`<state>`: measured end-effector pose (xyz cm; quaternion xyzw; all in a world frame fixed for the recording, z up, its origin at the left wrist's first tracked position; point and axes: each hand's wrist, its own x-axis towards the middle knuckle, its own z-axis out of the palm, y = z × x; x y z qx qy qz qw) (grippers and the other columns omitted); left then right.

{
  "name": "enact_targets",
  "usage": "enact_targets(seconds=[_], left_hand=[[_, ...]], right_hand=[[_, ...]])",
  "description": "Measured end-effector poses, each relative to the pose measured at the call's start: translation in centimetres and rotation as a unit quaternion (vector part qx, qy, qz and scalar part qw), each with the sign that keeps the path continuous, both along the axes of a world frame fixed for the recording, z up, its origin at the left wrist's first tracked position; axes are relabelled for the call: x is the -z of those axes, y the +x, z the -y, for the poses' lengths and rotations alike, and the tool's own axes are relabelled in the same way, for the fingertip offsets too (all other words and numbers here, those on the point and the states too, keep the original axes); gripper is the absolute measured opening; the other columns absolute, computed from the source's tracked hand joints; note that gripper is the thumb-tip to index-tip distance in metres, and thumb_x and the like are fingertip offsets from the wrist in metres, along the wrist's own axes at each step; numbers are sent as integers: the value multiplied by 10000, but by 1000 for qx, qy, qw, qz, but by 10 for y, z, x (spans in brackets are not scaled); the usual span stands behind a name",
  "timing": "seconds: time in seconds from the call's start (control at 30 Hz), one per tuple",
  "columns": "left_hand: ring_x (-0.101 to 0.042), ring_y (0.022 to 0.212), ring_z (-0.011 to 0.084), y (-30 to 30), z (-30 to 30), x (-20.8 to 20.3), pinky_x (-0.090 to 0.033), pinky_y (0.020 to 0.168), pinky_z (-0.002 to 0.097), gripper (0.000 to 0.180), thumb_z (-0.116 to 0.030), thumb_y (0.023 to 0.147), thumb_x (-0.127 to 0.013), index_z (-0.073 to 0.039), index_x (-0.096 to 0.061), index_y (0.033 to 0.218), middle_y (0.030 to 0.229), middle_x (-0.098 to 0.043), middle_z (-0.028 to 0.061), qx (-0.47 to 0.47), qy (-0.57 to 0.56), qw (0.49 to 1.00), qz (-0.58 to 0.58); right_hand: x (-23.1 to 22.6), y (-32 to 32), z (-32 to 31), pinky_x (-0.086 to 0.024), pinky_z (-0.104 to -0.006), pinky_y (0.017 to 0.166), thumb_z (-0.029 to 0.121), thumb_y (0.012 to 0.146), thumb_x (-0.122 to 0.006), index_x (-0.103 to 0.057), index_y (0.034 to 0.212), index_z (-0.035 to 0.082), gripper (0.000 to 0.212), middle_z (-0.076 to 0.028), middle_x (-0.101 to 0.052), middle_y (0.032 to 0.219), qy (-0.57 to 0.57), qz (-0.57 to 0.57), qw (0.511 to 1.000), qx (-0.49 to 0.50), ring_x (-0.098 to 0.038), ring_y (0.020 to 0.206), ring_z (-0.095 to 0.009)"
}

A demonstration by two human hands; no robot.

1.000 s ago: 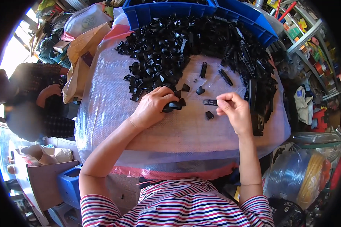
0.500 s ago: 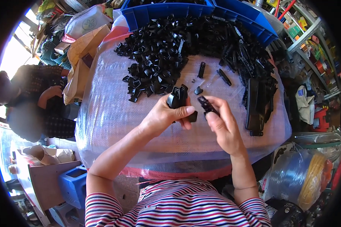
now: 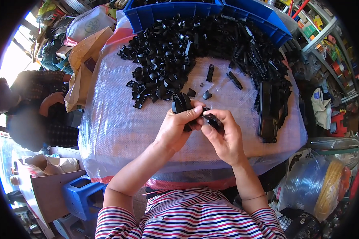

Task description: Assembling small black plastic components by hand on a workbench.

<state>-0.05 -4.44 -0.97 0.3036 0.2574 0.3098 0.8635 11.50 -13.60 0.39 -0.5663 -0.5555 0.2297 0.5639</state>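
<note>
My left hand (image 3: 174,126) is closed around a black curved plastic part (image 3: 181,103), thumb pressed on its near side. My right hand (image 3: 226,137) pinches a small black plastic piece (image 3: 214,121) between thumb and fingers. The two pieces meet between my hands, touching or nearly so; the fingers hide the exact contact. Just beyond the hands lie a small black chip-shaped piece (image 3: 207,95) and, farther off, two narrow black strips, one upright (image 3: 210,73) and one slanted (image 3: 234,80).
A heap of curved black parts (image 3: 159,67) covers the far left of the plastic-sheeted table (image 3: 119,143); long black strips (image 3: 253,51) pile at far right. Blue bins (image 3: 171,15) line the back. A long black case (image 3: 269,111) lies right. Another person (image 3: 40,107) sits at left.
My hands have come together. The right hand moved left, bringing its small piece against or close to the part in my left hand. A dark piece now shows beside the chip-shaped one.
</note>
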Motion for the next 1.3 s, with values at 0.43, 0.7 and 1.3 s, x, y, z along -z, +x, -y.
enact_targets(seconds=[0.43, 0.7, 1.3], left_hand=[[-597, 648, 138, -4, -1, -8, -475, 604, 255, 170, -121, 805, -650, 11, -597, 897, 798, -607, 71, 13, 148, 988, -41], [-587, 669, 120, -7, 5, -14, -473, 587, 237, 120, -61, 786, -657, 7, -593, 862, 803, -603, 77, -12, 256, 962, -97], [-528, 1087, 271, -45, -16, -9, -467, 859, 472, 256, -199, 883, -508, -78, -505, 1108, 1092, -576, 105, -81, 16, 997, 10]], right_hand=[[-15, 22, 26, -336, -205, 472, 202, 885, -566, -582, 962, -9, 225, 17, -472, 591, -84, 6, 996, 10, -404, 533, -50], [-14, 21, 28, -325, -207, 492, 217, 891, -546, -568, 907, -5, 224, 21, -454, 594, -118, 27, 993, 2, -387, 552, -53], [-33, 37, -44, -474, -319, 615, 215, 873, -548, -424, 1186, 48, 376, -124, -592, 865, -90, 175, 980, 38, -609, 703, -231]])
